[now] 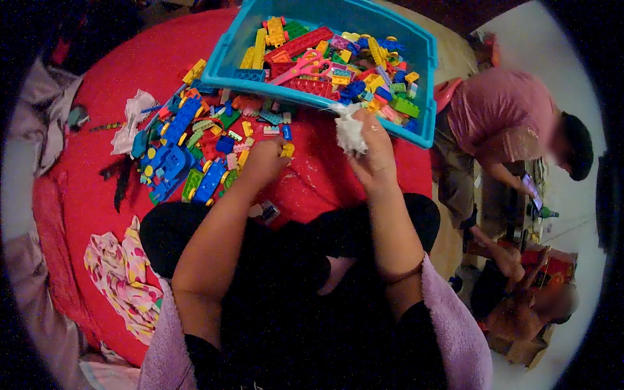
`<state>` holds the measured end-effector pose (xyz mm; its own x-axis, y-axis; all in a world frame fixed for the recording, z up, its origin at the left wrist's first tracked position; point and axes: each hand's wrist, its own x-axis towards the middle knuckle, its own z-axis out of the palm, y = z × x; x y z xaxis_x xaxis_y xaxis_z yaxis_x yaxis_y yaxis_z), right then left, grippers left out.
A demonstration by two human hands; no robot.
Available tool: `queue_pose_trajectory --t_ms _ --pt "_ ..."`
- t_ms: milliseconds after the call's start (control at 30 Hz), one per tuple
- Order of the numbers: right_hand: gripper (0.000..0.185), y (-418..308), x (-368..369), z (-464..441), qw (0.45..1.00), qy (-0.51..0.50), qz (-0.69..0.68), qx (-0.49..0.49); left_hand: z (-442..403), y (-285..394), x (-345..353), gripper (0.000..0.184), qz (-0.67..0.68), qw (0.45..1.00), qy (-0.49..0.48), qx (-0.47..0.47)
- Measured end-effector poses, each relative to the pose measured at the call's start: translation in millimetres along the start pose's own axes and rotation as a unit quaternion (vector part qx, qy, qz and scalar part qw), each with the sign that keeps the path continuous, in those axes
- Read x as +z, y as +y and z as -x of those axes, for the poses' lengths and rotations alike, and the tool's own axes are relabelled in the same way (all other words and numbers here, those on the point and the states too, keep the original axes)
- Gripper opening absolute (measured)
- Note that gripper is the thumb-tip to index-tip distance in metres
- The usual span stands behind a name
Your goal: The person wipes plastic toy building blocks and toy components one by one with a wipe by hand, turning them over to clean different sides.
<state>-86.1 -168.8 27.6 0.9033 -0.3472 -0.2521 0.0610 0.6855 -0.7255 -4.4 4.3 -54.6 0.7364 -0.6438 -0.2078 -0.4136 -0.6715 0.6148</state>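
Note:
My left hand (263, 161) is at the right edge of a loose pile of toy bricks (208, 140) on the red cloth, its fingers closed on a small yellow brick (286, 150). Crumpled white tissue (351, 133) is gripped in my right hand (376, 149), just in front of the near rim of a blue bin (292, 97). Many coloured bricks fill the bin, with pink scissors (304, 67) lying on top of them.
Patterned cloth (123, 279) lies at the left on the red cover (71, 221). A pinkish-white crumpled cloth (132, 120) is beside the pile. To the right, one person (507, 117) holds a phone (532, 190), and another person (520, 312) sits lower down.

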Motion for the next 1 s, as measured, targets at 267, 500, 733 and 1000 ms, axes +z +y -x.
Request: queue_pose_trajectory --t_ms 267,500,733,1000 --pt "0.015 21 7 4 0.820 0.027 0.490 -0.293 3 39 -32 0.042 0.585 0.804 -0.100 -0.044" --pt "0.012 29 6 0 0.789 -0.029 0.517 -0.332 8 43 -37 0.045 0.588 0.798 -0.125 0.041" --pt "0.011 20 2 -5 0.774 -0.017 0.547 -0.318 10 45 -39 0.048 0.600 0.789 -0.126 0.040" --pt "0.013 23 5 -1 0.764 -0.075 0.539 -0.346 8 42 -34 0.049 0.612 0.780 -0.115 0.059"
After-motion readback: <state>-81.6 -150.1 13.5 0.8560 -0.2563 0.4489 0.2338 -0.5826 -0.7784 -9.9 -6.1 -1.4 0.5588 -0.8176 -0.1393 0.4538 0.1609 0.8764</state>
